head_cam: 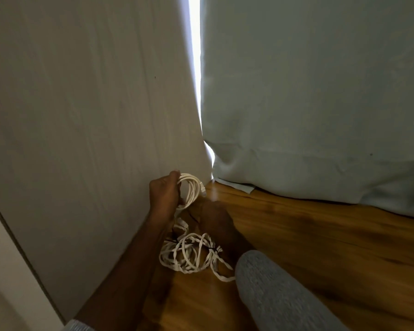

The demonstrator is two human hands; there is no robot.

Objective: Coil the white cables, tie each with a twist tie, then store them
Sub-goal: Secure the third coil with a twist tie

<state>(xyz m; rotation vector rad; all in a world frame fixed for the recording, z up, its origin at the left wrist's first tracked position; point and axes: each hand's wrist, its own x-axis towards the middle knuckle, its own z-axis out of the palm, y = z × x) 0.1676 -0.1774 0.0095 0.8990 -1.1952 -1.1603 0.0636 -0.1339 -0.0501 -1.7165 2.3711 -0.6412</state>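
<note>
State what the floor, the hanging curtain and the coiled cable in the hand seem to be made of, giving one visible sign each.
Floor: probably wood or wood-look laminate, with orange-brown grain and a slight sheen.
Curtain: woven fabric, matte pale blue, creased and folded at the hem.
Coiled cable, held by the left hand: likely plastic-sheathed, smooth and white, bending in even loops.

The right hand (pixel 213 211) is a dark motion smear low over the floor (pixel 320 235); whether it holds anything cannot be told. The left hand's fingers (pixel 181 200) mostly disappear behind the small coil of cable (pixel 189 191), whose far side shows only a blurred plug (pixel 203 190). The loose cable heap (pixel 191 254) is streaked by blur, and its dark ties (pixel 212 249) are too small to read. One strand runs under the grey sleeve (pixel 273 295), which the bottom edge cuts off. The curtain (pixel 308 91) hides what lies behind it.
</note>
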